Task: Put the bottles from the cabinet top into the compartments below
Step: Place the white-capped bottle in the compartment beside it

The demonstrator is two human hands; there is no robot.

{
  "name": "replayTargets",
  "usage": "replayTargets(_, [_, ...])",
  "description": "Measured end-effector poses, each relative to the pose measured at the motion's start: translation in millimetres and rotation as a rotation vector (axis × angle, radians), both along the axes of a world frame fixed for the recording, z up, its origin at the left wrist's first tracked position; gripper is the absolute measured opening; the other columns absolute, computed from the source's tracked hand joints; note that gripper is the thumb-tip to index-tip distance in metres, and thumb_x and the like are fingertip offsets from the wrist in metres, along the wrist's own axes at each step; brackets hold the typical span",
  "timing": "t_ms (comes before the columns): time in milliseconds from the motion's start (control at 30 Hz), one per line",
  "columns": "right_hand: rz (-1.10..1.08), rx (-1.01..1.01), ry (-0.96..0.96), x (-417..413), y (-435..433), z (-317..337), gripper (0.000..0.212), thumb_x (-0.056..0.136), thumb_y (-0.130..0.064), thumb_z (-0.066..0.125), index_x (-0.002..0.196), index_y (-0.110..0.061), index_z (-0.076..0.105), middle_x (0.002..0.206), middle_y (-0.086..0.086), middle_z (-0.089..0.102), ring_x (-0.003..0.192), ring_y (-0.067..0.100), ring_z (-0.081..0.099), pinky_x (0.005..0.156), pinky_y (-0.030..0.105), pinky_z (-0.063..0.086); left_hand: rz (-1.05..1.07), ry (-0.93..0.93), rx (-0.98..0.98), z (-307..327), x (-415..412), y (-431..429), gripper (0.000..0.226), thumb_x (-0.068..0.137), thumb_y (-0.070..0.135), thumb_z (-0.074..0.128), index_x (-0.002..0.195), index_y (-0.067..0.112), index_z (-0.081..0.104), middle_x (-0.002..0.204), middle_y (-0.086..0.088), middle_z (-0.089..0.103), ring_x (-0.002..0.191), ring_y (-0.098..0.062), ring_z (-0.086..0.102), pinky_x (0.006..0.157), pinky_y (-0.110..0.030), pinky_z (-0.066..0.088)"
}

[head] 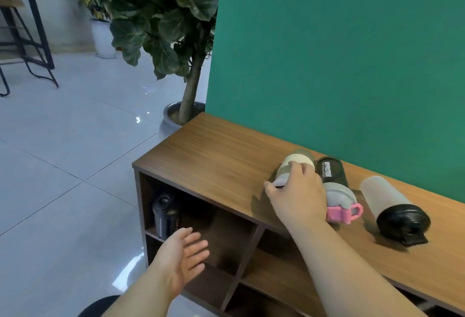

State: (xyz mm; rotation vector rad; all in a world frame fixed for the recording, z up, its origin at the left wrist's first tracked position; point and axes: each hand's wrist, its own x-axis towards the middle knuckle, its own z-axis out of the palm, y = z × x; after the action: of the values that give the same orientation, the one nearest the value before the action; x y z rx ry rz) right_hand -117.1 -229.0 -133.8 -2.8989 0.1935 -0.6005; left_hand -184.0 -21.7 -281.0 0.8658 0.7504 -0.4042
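Far left compartment: one dark bottle (164,214) stands upright on the upper shelf of the cabinet (201,155), tucked against the left wall. That one counts as stowed.

Left hand (183,253) hangs in front of the same compartment, palm turned inward, fingers spread and holding nothing.

The other compartments in view look bare, though the right-hand ones are partly hidden by the forearm and the frame edge.

Cabinet top, moving right: three bottles lie on their sides, close to the green wall (339,52).
- Cream bottle (294,163): right hand (299,197) lies over it, fingers curled around the near end. Grip looks begun; whether it is lifted off the wood, cannot tell.
- Black bottle (331,172) with grey lid and pink strap, just beside the cream one, right hand's edge against its lid.
- Frosted bottle (385,194) with black cap, a little apart to the right, untouched.

Judgement: roughly a quarter done. One in, one being taken, two waiting. Plenty of free compartments left.
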Motion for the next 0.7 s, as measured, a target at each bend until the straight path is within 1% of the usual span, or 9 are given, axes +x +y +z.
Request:
replayTargets(33, [-0.021, -0.043, 0.027, 2.9, 1.8, -0.1, 0.074, 0.077, -0.064, 0.063, 0.131, -0.015, 0.051, 0.129, 0.010, 0.052, 0.116, 0.031, 0.051, 0.090, 0.041, 0.048, -0.011, -0.008, 0.006, 1.7, -2.9, -0.8, 0.045, 0.103, 0.041, 0.043, 0.134, 0.013, 0.060, 0.125, -0.015, 0.069, 0.118, -0.035, 0.061, 0.110, -0.052, 0.040])
replayTargets(100, [-0.063, -0.052, 0.076, 7.6, 5.4, -2.3, 0.075, 0.075, -0.065, 0.064, 0.131, -0.017, 0.048, 0.130, 0.011, 0.047, 0.115, 0.032, 0.048, 0.083, 0.041, 0.050, -0.030, -0.011, 0.027, 5.8, -7.8, 0.1, 0.043, 0.103, 0.041, 0.044, 0.129, 0.013, 0.063, 0.122, -0.014, 0.071, 0.113, -0.034, 0.064, 0.105, -0.051, 0.043])
replayTargets(200, [-0.074, 0.018, 0.096, 12.0, 7.4, -8.6, 0.068, 0.076, -0.049, 0.070, 0.130, -0.018, 0.043, 0.134, 0.012, 0.038, 0.116, 0.036, 0.042, 0.079, 0.042, 0.049, -0.016, -0.035, 0.052, 13.9, -14.0, 3.1, 0.040, 0.103, 0.041, 0.046, 0.123, 0.013, 0.066, 0.120, -0.014, 0.073, 0.108, -0.032, 0.067, 0.099, -0.049, 0.046])
replayTargets(267, [-0.055, 0.039, 0.099, 10.1, 6.4, -9.8, 0.064, 0.076, -0.039, 0.071, 0.130, -0.018, 0.044, 0.136, 0.012, 0.036, 0.117, 0.036, 0.041, 0.079, 0.041, 0.049, -0.003, -0.063, 0.076, 19.2, -17.8, 4.2, 0.038, 0.103, 0.039, 0.046, 0.120, 0.012, 0.067, 0.119, -0.014, 0.074, 0.108, -0.033, 0.068, 0.099, -0.050, 0.048])
replayTargets(367, [0.015, 0.102, 0.102, -6.7, 8.6, -3.5, 0.066, 0.075, -0.037, 0.072, 0.133, -0.022, 0.044, 0.142, 0.007, 0.035, 0.118, 0.031, 0.048, 0.077, 0.036, 0.051, -0.026, -0.066, 0.099, 22.7, -25.0, 2.0, 0.038, 0.104, 0.037, 0.047, 0.123, 0.011, 0.066, 0.120, -0.016, 0.074, 0.111, -0.034, 0.068, 0.102, -0.051, 0.048])
replayTargets(467, [0.183, 0.176, 0.100, -40.8, 18.3, 8.4, 0.064, 0.070, -0.040, 0.071, 0.128, -0.028, 0.045, 0.140, -0.004, 0.032, 0.101, 0.023, 0.058, 0.067, 0.027, 0.045, -0.051, -0.058, 0.118, 24.4, -30.3, -2.2, 0.042, 0.104, 0.039, 0.046, 0.129, 0.010, 0.064, 0.121, -0.017, 0.073, 0.112, -0.035, 0.067, 0.101, -0.050, 0.048])
replayTargets(533, [0.314, 0.198, 0.104, -67.9, 27.2, 14.1, 0.060, 0.069, -0.042, 0.073, 0.122, -0.034, 0.045, 0.131, -0.011, 0.032, 0.089, 0.015, 0.056, 0.064, 0.023, 0.045, -0.038, -0.094, 0.079, 25.2, -32.1, -5.3, 0.048, 0.104, 0.044, 0.043, 0.132, 0.011, 0.062, 0.124, -0.017, 0.071, 0.114, -0.035, 0.067, 0.099, -0.050, 0.050])
replayTargets(633, [0.479, 0.284, 0.126, -100.9, 37.8, 22.1, 0.055, 0.068, -0.045, 0.074, 0.111, -0.044, 0.040, 0.117, -0.018, 0.032, 0.084, 0.008, 0.055, 0.066, 0.019, 0.050, 0.080, -0.146, -0.083, 26.1, -33.6, -7.6, 0.059, 0.101, 0.057, 0.039, 0.134, 0.012, 0.060, 0.128, -0.020, 0.069, 0.116, -0.038, 0.067, 0.091, -0.050, 0.055])
replayTargets(700, [0.552, 0.328, 0.170, -112.8, 41.8, 25.4, 0.053, 0.067, -0.047, 0.074, 0.107, -0.047, 0.038, 0.111, -0.021, 0.032, 0.083, 0.004, 0.055, 0.061, 0.015, 0.045, 0.150, -0.189, -0.201, 27.7, -35.9, -8.8, 0.066, 0.098, 0.064, 0.038, 0.136, 0.014, 0.059, 0.131, -0.021, 0.070, 0.117, -0.040, 0.069, 0.092, -0.051, 0.056])
